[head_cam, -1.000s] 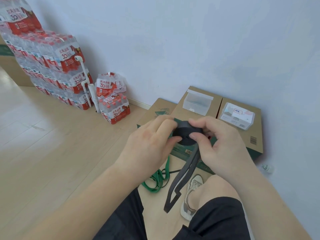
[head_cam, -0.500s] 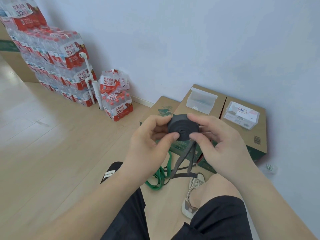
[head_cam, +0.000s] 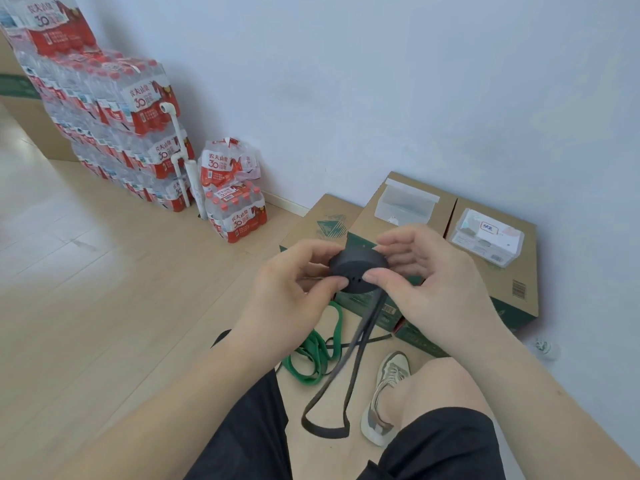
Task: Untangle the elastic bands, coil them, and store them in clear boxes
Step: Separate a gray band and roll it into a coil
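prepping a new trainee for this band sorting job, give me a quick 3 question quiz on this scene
1. Fill in: the open clear box and the labelled clear box both stand on cardboard ____.
2. True or false: the black band, held between the left hand and the right hand, is fully coiled.
3. The green band lies: A on the floor; B in the open clear box; C round a wrist.

Key
1. cartons
2. False: a loose loop hangs below the coil.
3. A
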